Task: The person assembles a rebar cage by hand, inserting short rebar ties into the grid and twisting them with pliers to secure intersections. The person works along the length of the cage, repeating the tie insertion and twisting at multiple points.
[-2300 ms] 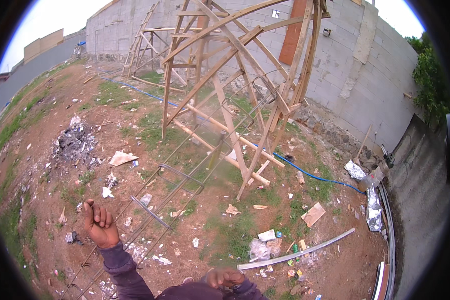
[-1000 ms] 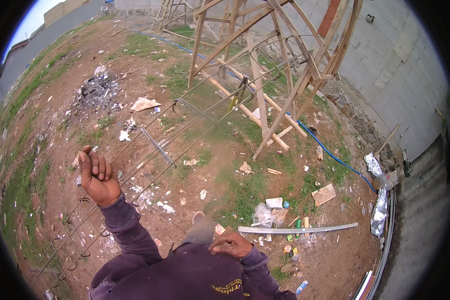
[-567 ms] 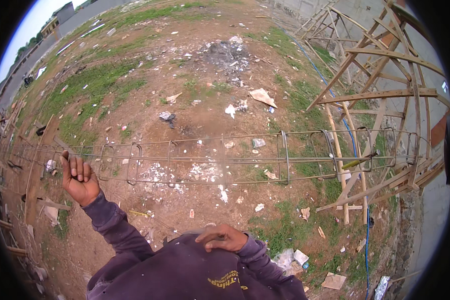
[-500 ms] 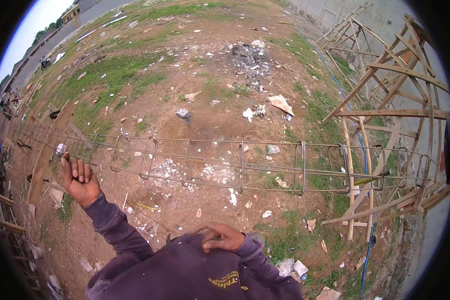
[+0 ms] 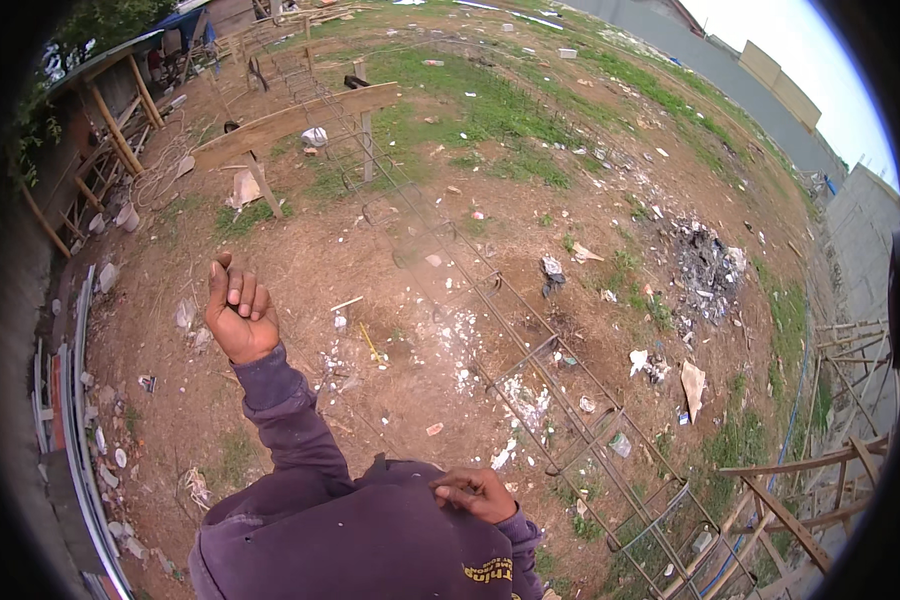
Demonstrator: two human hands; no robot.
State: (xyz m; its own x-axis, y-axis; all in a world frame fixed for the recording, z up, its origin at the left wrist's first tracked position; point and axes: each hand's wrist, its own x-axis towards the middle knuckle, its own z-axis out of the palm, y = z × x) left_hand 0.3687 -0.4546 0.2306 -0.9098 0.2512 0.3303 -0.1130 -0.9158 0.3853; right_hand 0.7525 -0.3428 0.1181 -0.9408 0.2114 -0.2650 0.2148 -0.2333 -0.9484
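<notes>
My left hand [image 5: 240, 312] is raised at the left, palm toward me, its fingers curled and the thumb and forefinger close together. Nothing I can name shows in it. In front of my chest is my right hand [image 5: 475, 494], fingers bent in toward the thumb; whatever it may hold is hidden. A long reinforcing-bar cage [image 5: 560, 350] with rectangular stirrups runs diagonally from the far left to the near right. Both hands are apart from the cage in the picture.
A wooden plank on posts [image 5: 300, 122] supports the cage's far part. Wooden trestles [image 5: 785, 520] stand at the right by a grey wall [image 5: 860, 240]. Long metal lengths [image 5: 75, 430] lie at the left. An ash heap [image 5: 708, 265] and scattered litter cover the ground.
My view has swung left, so the cage now slants and the trestles sit lower right. My left hand stays raised, and the right hand's fingers have drawn closer to its thumb.
</notes>
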